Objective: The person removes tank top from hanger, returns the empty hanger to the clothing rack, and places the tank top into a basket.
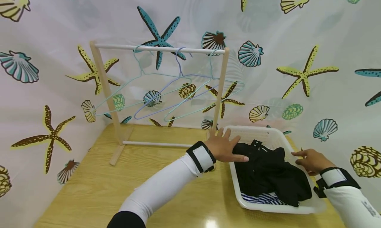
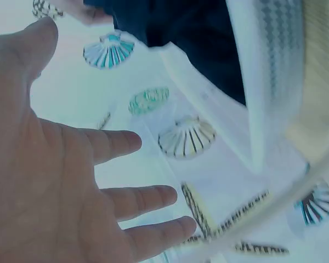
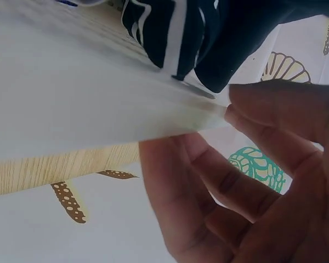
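Observation:
A white plastic laundry basket [image 1: 269, 207] stands on the table's right side. Black clothing [image 1: 268, 168] fills it, and a blue-and-white striped cloth [image 1: 263, 199] shows beneath. My left hand [image 1: 222, 147] hovers at the basket's left side with fingers spread, holding nothing; its bare palm [image 2: 49, 181] faces the left wrist view. At the opposite side, my right hand [image 1: 312, 161] has curled fingers at the rim. In the right wrist view, the right hand's fingers [image 3: 172, 192] reach under the basket's edge [image 3: 98, 104], which looks blurred.
A wooden rack [image 1: 104, 79] with a white top rail stands left of the basket. From the rail hang a green hanger [image 1: 119, 89], a purple hanger [image 1: 156, 97] and another green hanger [image 1: 187, 100]. Behind them hangs a patterned curtain [image 1: 184, 19]. The wooden table [image 1: 101, 188] extends leftward.

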`<state>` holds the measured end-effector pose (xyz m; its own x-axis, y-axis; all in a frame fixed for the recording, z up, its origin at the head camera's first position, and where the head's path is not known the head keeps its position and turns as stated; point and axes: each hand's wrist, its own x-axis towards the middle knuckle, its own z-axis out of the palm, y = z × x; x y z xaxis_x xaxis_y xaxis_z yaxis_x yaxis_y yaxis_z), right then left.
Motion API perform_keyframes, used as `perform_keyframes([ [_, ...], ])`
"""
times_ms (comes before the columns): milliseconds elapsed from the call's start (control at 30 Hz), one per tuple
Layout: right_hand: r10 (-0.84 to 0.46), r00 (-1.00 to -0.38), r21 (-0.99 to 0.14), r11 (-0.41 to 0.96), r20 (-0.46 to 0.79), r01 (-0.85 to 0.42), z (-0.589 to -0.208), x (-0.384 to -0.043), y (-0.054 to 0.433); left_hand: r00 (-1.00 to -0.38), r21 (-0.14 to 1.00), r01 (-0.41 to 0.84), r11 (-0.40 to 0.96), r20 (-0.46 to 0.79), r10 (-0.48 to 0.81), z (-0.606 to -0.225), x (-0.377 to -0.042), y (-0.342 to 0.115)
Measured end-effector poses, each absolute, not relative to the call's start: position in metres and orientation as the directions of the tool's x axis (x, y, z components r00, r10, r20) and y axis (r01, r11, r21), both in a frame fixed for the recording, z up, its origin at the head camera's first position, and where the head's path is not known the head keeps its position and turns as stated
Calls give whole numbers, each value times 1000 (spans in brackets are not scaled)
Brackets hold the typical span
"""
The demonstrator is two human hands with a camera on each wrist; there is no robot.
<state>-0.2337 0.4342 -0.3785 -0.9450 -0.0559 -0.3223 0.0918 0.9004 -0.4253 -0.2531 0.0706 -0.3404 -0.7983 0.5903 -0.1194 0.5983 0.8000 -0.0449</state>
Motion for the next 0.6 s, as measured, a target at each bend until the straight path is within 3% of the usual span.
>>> perform_keyframes([
  [300,-98,-943,-380,924,-319,32,-379,-228,430,-847,22,524,852,-97,523,-338,-260,3],
  [500,-91,-981,-259,965,-172,-45,-363,-225,418,-873,46,477,877,-84,480,-337,-257,-42],
  [600,-98,-987,-263,963,-126,-62,-356,-225,405,-887,33,456,889,-70,457,-335,-253,-61],
])
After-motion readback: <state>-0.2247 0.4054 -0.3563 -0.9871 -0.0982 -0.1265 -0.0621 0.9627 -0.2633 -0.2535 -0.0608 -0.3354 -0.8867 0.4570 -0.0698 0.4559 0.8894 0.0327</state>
